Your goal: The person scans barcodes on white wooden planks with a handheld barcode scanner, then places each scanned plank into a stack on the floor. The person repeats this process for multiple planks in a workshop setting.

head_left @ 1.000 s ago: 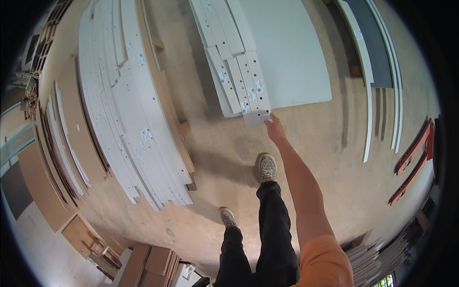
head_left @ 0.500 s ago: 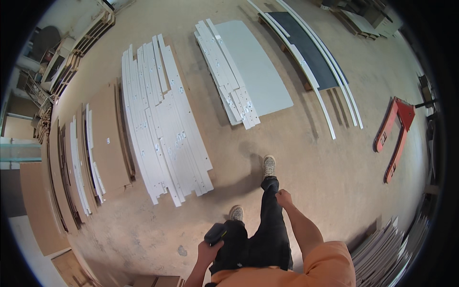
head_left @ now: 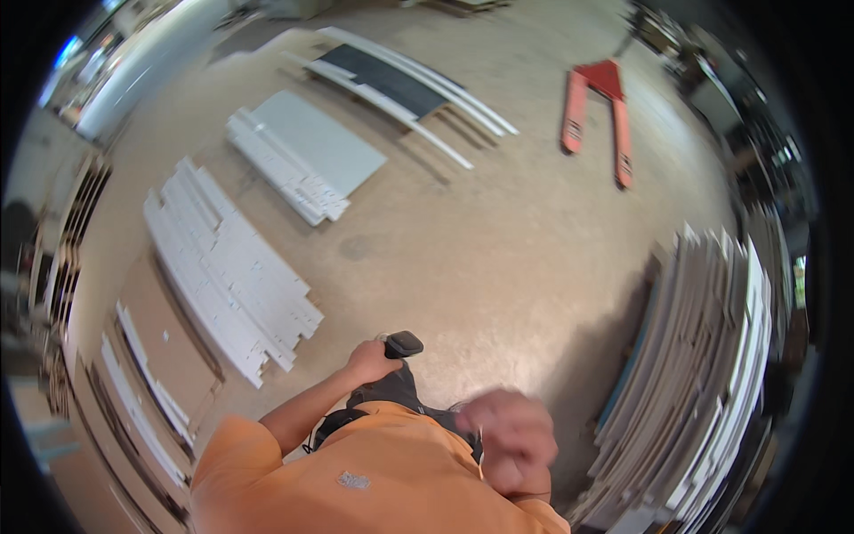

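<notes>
My left hand (head_left: 372, 363) is closed around a black handheld device (head_left: 405, 343) with a rounded, blocky head, held out ahead of my body at about hip height. The exact kind of device cannot be made out. My right hand (head_left: 509, 432) is raised close in front of my chest, smeared by motion, so its fingers cannot be read. Nothing distinct shows in it. The nearest stacked goods to it are upright pale panels (head_left: 685, 356) on the right.
Stacks of white boards (head_left: 222, 258) and brown panels (head_left: 165, 329) lie on the floor at left. Farther off are a pale grey panel (head_left: 311, 133) with white strips and a dark panel (head_left: 382, 80). A red pallet jack (head_left: 600, 80) stands at far right.
My view has swung to the right, bringing the upright panels fully into sight. The right hand has come up from beside my thigh to my chest. The left hand keeps its hold on the device.
</notes>
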`<state>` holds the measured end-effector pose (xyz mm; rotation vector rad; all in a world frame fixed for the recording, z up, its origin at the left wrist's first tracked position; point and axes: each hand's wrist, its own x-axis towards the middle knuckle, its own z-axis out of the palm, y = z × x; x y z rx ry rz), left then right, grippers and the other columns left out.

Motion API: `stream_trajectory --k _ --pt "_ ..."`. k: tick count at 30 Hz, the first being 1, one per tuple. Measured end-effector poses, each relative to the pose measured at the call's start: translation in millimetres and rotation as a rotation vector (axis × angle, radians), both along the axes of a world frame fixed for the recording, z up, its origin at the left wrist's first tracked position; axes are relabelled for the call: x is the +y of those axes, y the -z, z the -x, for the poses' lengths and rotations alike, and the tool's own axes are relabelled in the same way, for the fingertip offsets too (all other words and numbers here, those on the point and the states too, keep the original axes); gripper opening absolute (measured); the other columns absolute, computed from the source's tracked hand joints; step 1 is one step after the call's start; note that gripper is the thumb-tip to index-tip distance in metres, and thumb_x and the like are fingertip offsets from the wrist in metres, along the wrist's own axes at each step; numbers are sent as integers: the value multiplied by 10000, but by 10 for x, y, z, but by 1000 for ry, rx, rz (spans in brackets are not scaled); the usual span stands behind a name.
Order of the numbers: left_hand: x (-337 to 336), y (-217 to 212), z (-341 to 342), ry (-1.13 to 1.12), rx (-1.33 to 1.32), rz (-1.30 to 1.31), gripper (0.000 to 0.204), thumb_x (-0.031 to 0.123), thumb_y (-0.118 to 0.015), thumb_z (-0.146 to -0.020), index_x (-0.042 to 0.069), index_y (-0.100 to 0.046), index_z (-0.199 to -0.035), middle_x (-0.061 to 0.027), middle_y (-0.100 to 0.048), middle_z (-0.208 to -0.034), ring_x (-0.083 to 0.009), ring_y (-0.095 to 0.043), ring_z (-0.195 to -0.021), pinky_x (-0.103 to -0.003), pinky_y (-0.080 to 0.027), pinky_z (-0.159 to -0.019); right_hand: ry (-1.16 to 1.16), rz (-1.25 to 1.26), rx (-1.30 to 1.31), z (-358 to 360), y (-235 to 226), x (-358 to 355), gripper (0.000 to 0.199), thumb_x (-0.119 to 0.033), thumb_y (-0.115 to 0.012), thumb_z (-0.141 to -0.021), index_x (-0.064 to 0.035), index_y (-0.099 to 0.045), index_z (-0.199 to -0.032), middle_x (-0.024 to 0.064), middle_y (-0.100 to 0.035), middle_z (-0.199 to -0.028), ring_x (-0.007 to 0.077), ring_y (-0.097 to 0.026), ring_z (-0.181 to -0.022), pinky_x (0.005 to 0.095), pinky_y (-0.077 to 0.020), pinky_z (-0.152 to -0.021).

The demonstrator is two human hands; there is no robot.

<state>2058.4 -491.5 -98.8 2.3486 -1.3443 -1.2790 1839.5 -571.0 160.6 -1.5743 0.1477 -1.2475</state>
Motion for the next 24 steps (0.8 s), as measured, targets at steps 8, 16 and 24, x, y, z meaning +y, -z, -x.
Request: stream_trajectory --k 8,16,24 --pt "-598 -394 2883 604 29 63 401 369 -748 -707 -6 -740 -851 -212 -714 -786 -374 -709 -807 -451 -562 -738 495 378 -492 2527 -899 1643 256 -65 -668 -962 -145 -635 -1203 -26 -555 -1257 153 -558 -1183 387 -494 -945" --pt "550 -828 6120 1279 431 41 398 340 -762 -748 -33 -725 -882 -212 -701 -743 -342 -709 -739 -414 -554 -716 1155 632 -386 4164 -956 3073 83 -97 -609 -957 -150 -548 -939 -15 -511 -976 146 -546 -960 385 -482 -843" --pt "1081 -1004 8061 1752 473 8 400 350 -764 -745 -29 -706 -859 -192 -657 -672 -303 -649 -619 -406 -523 -638 1663 384 -572 5031 -1058 3549 206 -142 -658 -914 -137 -473 -822 19 -540 -893 170 -523 -786 386 -469 -774"
